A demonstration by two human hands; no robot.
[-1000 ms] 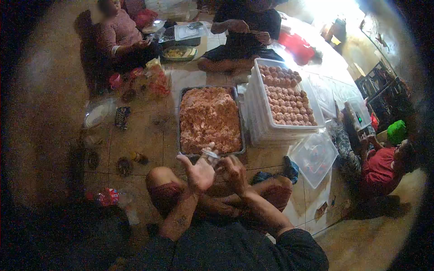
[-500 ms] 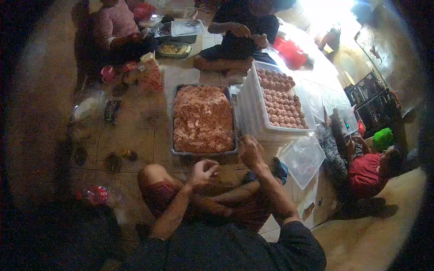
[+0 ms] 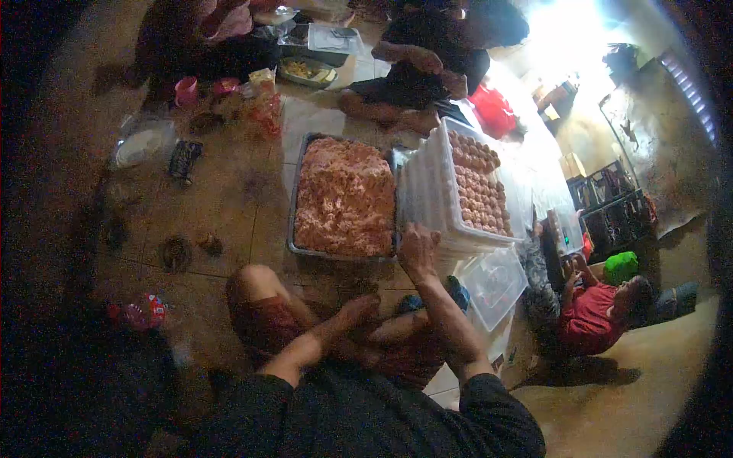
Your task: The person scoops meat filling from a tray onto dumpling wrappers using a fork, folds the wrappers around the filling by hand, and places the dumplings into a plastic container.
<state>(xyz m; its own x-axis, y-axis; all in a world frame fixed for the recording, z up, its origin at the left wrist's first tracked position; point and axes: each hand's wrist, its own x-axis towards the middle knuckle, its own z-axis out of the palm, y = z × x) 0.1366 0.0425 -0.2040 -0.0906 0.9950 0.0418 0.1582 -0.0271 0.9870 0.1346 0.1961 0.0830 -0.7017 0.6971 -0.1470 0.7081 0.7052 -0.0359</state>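
A deep rectangular tray (image 3: 292, 243) piled with ground meat mixture (image 3: 343, 200) stands on the tiled floor in front of me. To its right rises a stack of clear plastic containers (image 3: 424, 191); the top one holds rows of meatballs (image 3: 479, 187). My right hand (image 3: 418, 250) is closed, knuckles up, beside the tray's near right corner and the stack's base. What its fingers hold, if anything, is hidden. My left hand (image 3: 362, 307) is low over my crossed legs, nearer to me than the tray; its fingers are too dark to make out.
A clear lid (image 3: 495, 284) lies right of my knee. Across from me sits a person in dark clothes (image 3: 435, 61); another, in a red shirt (image 3: 592, 317), is at the right. A pink cup (image 3: 185, 92), an oval dish (image 3: 307, 72) and a bottle (image 3: 145, 313) are on the floor.
My left hand has dropped from near the tray's front edge toward my lap and slightly right. My right hand stays by the tray's corner, its fingers now closed. The whole view has tilted somewhat.
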